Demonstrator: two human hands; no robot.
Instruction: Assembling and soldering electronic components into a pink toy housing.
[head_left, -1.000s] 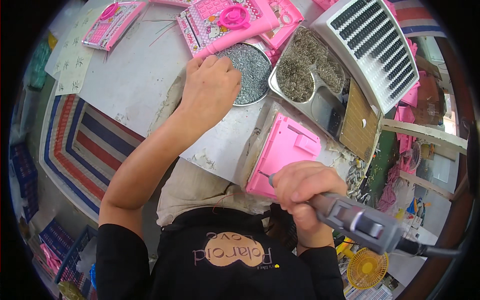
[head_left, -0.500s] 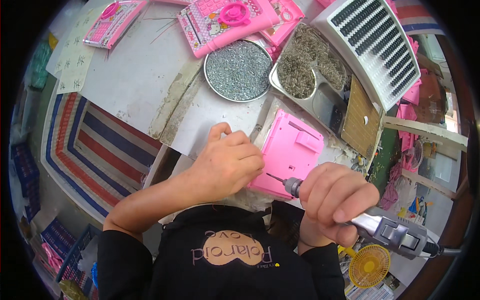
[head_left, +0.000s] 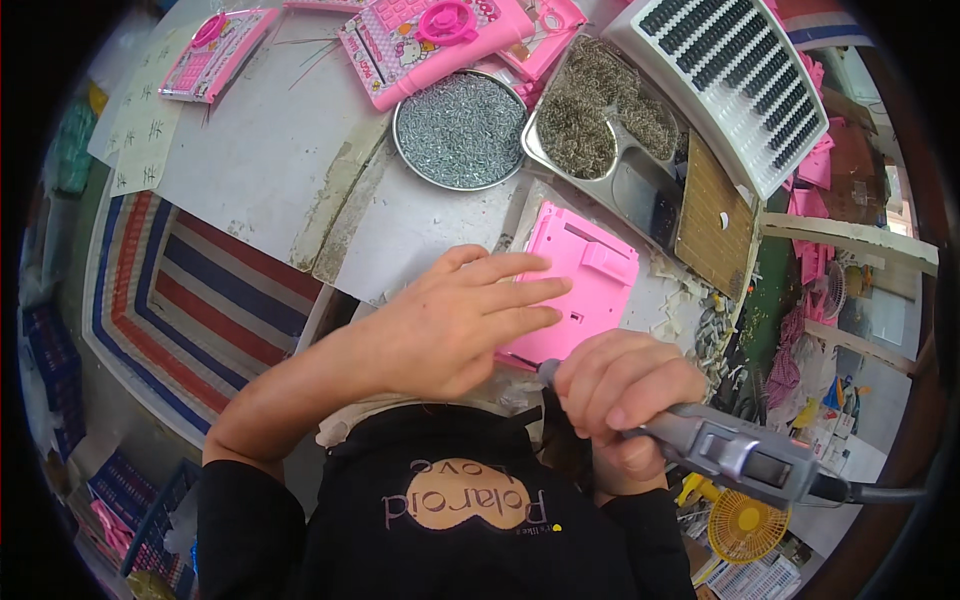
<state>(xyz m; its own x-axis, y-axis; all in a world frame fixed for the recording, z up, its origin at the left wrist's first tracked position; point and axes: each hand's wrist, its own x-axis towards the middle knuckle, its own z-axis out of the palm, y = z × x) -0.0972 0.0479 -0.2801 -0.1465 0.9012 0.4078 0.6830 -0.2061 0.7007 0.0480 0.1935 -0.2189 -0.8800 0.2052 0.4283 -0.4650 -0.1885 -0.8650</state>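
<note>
A pink plastic casing lies on the table in front of me, with a raised block and small holes in its upper face. My left hand rests on the casing's left side, its fingers spread over the surface. Gripped in my right hand is a grey corded electric screwdriver. Its bit reaches the casing's near left corner, close to my left thumb; whether a screw sits under the tip I cannot tell.
Beyond the casing stand a round dish of silver screws and a metal tray of small springs. A white rack with black rows is at far right. Pink toy units lie at the back. A yellow fan sits lower right.
My right hand has brought the screwdriver left, its bit now at the casing's near corner. My left fingers, bunched at the casing's edge before, have spread out over it.
</note>
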